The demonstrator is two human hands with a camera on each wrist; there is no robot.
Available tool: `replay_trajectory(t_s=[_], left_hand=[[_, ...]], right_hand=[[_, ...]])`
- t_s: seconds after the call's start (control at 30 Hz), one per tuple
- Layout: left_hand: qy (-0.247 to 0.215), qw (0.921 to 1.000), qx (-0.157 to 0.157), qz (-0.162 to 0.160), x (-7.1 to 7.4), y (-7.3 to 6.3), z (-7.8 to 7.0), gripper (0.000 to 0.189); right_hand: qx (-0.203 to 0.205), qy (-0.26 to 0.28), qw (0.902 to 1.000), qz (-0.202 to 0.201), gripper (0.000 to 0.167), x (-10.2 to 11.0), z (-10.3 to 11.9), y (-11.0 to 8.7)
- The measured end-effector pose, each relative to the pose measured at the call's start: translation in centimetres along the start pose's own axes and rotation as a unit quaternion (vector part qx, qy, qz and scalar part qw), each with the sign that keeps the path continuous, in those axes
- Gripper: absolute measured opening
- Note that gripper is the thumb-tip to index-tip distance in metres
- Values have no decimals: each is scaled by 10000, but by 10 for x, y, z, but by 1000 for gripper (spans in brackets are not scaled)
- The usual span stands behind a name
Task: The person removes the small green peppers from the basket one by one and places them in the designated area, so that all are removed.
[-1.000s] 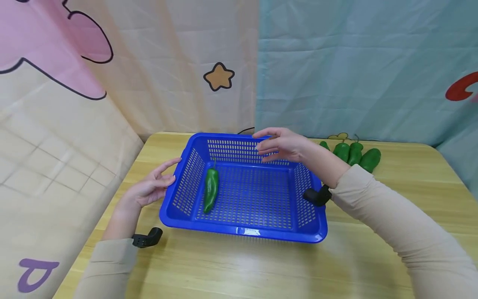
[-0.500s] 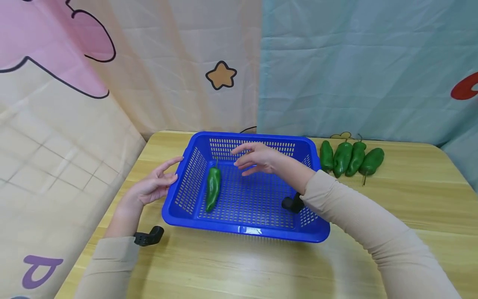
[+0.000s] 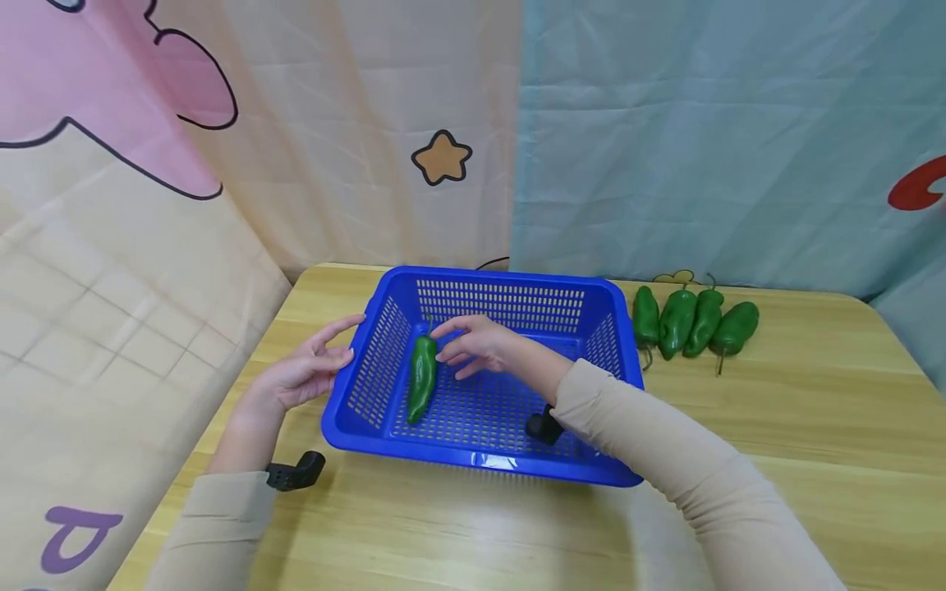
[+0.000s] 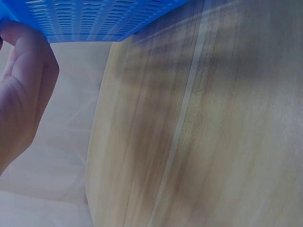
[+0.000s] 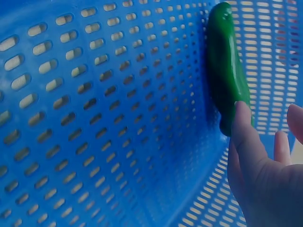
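Observation:
One long green pepper lies along the left side inside a blue plastic basket. My left hand rests against the basket's left rim from outside, index finger and thumb extended and spread along it. In the left wrist view, part of that hand meets the basket's edge. My right hand reaches down inside the basket, fingers slightly bent and parted, beside the pepper's stem end. In the right wrist view, a fingertip overlaps the pepper, and the other fingers stand apart from it with nothing between them.
Several more green peppers lie in a row on the wooden table, right of the basket near the back edge. Printed curtains hang behind the table and along its left side.
My right hand has moved left and down from above the basket's back right rim to the pepper, uncovering the peppers on the right. My left hand has stayed on the rim.

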State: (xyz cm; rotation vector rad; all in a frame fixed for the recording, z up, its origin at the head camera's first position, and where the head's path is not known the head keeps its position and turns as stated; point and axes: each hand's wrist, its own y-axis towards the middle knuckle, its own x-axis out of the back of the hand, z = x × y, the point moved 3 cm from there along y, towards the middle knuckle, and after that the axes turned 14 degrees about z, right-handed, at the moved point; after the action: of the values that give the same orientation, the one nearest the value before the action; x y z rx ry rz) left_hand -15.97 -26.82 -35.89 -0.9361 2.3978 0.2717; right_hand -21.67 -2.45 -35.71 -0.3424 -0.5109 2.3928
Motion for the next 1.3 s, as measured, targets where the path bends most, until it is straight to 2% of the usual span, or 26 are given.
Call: replay_trajectory(t_s=[0.3, 0.77, 1.3], left_hand=[[-112, 9999, -57, 26, 0, 0, 2, 47], [-227, 9995, -130, 184, 0, 1, 2, 47], [-111, 9998, -118, 112, 1, 1, 2, 47]], right_hand=[[-85, -170, 9993, -335, 44, -1, -13, 12], [26, -289, 9989, -379, 46, -10, -15, 24], [164, -332, 9975, -593, 56, -24, -19, 30]])
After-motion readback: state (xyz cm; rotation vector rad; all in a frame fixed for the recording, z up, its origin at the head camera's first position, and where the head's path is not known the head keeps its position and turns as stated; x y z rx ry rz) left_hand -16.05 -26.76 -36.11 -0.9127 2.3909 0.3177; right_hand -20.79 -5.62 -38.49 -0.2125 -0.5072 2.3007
